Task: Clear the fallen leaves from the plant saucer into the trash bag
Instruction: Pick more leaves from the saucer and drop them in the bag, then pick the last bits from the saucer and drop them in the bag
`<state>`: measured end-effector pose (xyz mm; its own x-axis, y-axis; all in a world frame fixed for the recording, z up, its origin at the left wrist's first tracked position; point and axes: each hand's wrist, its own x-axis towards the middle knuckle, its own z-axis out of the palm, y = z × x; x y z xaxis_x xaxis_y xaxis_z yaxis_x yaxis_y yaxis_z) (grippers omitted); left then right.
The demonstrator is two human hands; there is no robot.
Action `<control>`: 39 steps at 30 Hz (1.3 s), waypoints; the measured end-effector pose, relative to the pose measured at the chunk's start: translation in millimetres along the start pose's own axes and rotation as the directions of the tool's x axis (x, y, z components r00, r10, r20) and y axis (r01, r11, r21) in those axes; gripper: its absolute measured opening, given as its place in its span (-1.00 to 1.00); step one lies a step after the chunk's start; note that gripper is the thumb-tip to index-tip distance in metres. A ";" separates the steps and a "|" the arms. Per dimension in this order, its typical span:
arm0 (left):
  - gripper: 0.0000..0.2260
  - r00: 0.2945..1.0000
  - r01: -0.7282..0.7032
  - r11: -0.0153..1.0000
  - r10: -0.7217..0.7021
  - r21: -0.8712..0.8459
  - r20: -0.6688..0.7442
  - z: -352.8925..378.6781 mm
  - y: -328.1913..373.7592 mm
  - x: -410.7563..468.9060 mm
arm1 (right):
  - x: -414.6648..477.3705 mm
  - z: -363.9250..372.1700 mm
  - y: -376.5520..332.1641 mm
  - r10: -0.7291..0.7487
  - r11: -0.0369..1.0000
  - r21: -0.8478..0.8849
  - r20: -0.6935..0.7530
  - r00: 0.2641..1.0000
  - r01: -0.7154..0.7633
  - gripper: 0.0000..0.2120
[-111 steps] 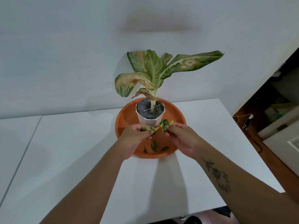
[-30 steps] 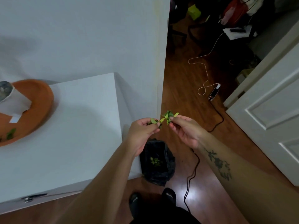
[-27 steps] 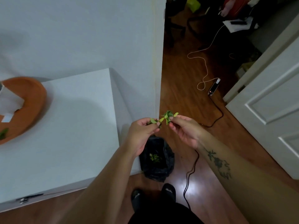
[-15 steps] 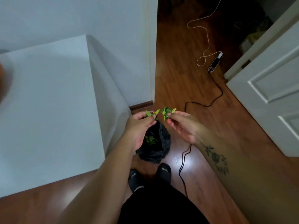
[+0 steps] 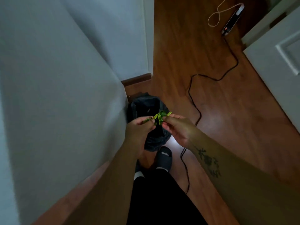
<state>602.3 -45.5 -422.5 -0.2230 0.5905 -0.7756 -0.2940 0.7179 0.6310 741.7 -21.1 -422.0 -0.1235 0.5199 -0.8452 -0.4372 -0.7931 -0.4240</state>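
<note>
My right hand (image 5: pixel 176 129) pinches a small bunch of green fallen leaves (image 5: pixel 160 117) between its fingertips. My left hand (image 5: pixel 139 131) holds a smaller green leaf piece (image 5: pixel 146 120) in its fingertips. Both hands hover side by side directly above the open black trash bag (image 5: pixel 146 106), which stands on the wooden floor against the side of the white table (image 5: pixel 56 95). The plant and its saucer are out of view.
A black cable (image 5: pixel 193 98) snakes across the wooden floor to a power strip (image 5: pixel 232 21) at the top right. A white door (image 5: pixel 279 67) stands at the right. My feet in dark slippers (image 5: pixel 164 157) are just below the bag.
The view has swung from the saucer on the table to the floor beside it. Both hands carried the leaves over and now sit lower, above the trash bag's mouth.
</note>
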 end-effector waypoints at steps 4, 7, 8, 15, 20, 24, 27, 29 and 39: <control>-0.90 0.995 0.090 0.995 -0.087 0.049 -0.050 -8.2 -39.8 31.5 | 39.1 -13.7 32.1 0.014 0.999 -0.040 -0.060 0.998 -0.016 -0.91; -0.86 0.990 0.116 0.991 -0.110 0.067 -0.086 -13.8 -62.0 51.4 | 62.7 -21.7 51.2 0.013 0.995 -0.098 -0.108 0.994 -0.023 -0.93; -0.85 0.989 0.122 0.991 -0.117 0.059 -0.093 -15.3 -66.8 56.7 | 68.6 -22.4 56.0 0.013 0.995 -0.100 -0.120 0.993 -0.025 -0.96; -0.64 0.995 0.094 0.990 -0.093 0.108 -0.018 -26.7 -86.9 79.2 | 95.7 -28.8 74.3 0.023 0.959 -0.277 -0.162 0.987 -0.068 -0.76; -0.89 0.997 0.045 0.990 -0.036 0.130 -0.073 -31.5 -82.4 80.3 | 89.4 -28.1 71.6 -0.076 0.922 -0.387 -0.209 0.975 -0.011 -0.86; -0.94 0.997 -0.043 0.991 0.050 0.130 -0.054 -22.2 -53.6 61.4 | 67.8 -20.2 50.0 -0.170 0.915 -0.392 -0.164 0.972 0.094 -0.86; -0.96 0.996 -0.085 0.992 0.086 0.094 -0.007 -7.5 -19.8 38.6 | 43.6 -5.6 21.8 -0.204 0.933 -0.324 -0.115 0.972 0.157 -0.89; -0.94 0.994 -0.107 0.994 0.106 0.037 0.032 2.2 11.5 18.1 | 19.1 10.0 -4.5 -0.235 0.943 -0.261 -0.082 0.969 0.206 -0.92; -0.92 0.938 -0.287 0.949 0.306 -0.133 0.162 18.3 147.5 -104.0 | -127.8 69.0 -106.5 -0.403 0.915 -0.011 0.018 0.915 0.403 -0.90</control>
<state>599.1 5.8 -248.5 -0.1489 0.8334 -0.5323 -0.3388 0.4627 0.8192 742.5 18.8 -246.3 0.0469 0.8008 -0.5970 -0.4398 -0.5201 -0.7322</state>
